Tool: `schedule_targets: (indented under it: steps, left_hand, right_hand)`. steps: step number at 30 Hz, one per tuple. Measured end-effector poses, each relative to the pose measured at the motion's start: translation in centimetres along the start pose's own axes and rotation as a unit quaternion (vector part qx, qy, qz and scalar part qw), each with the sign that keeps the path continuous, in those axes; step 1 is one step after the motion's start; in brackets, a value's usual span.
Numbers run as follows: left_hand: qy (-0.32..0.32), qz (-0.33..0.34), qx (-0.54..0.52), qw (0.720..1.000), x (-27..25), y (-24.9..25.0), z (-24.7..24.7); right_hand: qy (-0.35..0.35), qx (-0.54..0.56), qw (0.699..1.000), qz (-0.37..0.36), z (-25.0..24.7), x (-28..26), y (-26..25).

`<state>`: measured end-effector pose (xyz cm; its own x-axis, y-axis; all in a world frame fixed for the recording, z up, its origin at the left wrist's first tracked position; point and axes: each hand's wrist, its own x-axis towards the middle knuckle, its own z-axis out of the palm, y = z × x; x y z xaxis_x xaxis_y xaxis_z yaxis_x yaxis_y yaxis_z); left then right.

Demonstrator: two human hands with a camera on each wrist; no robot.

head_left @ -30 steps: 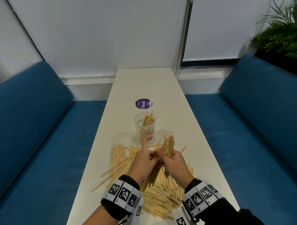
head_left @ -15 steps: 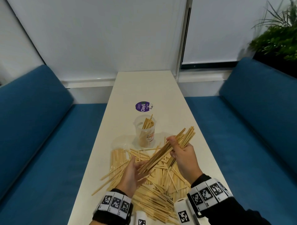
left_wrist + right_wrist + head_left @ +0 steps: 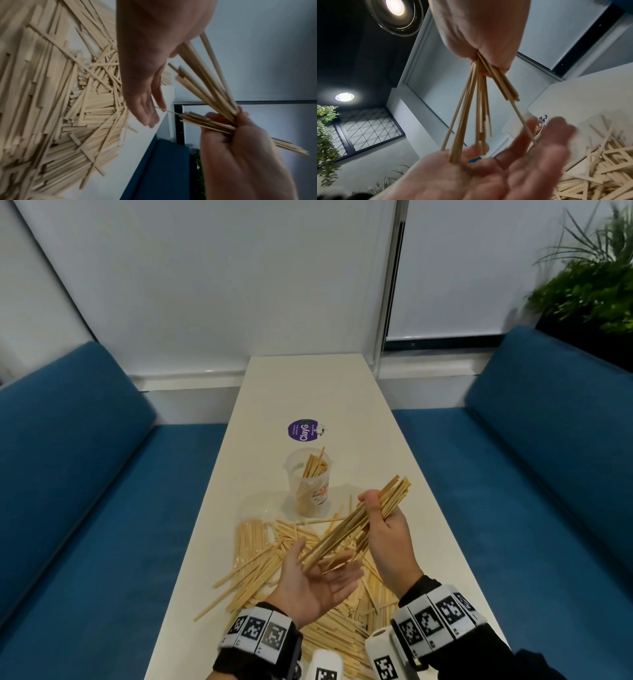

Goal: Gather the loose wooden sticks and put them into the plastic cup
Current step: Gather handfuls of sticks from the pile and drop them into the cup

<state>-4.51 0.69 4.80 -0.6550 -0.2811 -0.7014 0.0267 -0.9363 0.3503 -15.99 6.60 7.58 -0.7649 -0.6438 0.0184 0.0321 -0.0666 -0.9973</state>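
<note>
1. A bundle of wooden sticks [image 3: 359,523] is held in the air above the table, slanted, with its far ends raised toward the right and its near ends lowered toward the left.
2. The bundle is gripped near its upper part by the right hand [image 3: 387,537], whose fingers and thumb are curled round it; in the right wrist view the sticks are seen fanning out below the fist [image 3: 481,40].
3. The lower ends of the bundle are met by the left hand [image 3: 315,580], which is turned palm up with fingers straight and spread; the stick ends are seen resting against the palm in the right wrist view [image 3: 471,169].
4. The plastic cup [image 3: 308,486] is stood upright on the table beyond the hands, near the bundle but apart from it; some sticks are already leaned inside it, their tips above the rim.
5. A large loose pile of sticks [image 3: 260,556] is spread on the table beneath and in front of the hands, some laid parallel at the left, most crossed at random [image 3: 68,108].
6. A round purple sticker [image 3: 303,431] is seen on the white table [image 3: 308,385] just beyond the cup.
7. The table is flanked by blue benches [image 3: 85,491], and a green plant [image 3: 589,282] is seen at the upper right.
</note>
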Motion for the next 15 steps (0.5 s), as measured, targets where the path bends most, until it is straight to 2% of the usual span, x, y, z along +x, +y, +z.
schedule_targets:
  steps: [4,7,11,15]
  left_hand:
    - [0.016,0.007,-0.051,0.999,0.1,0.1,0.7]
    - [0.027,0.016,-0.06,0.998,0.3,0.3,1.1]
    - [-0.002,0.023,-0.075,0.997,0.2,0.7,0.9]
    - [0.01,0.03,-0.064,0.997,0.4,0.6,1.4]
  right_hand:
    - [0.0,0.029,1.0,0.001,0.0,0.1,-0.3]
    - [-0.005,0.042,0.998,-0.041,0.1,-0.2,-0.9]
    - [0.001,0.053,0.998,-0.039,0.1,-0.2,-0.9]
    - [-0.024,0.054,0.997,-0.053,0.9,-0.8,-0.7]
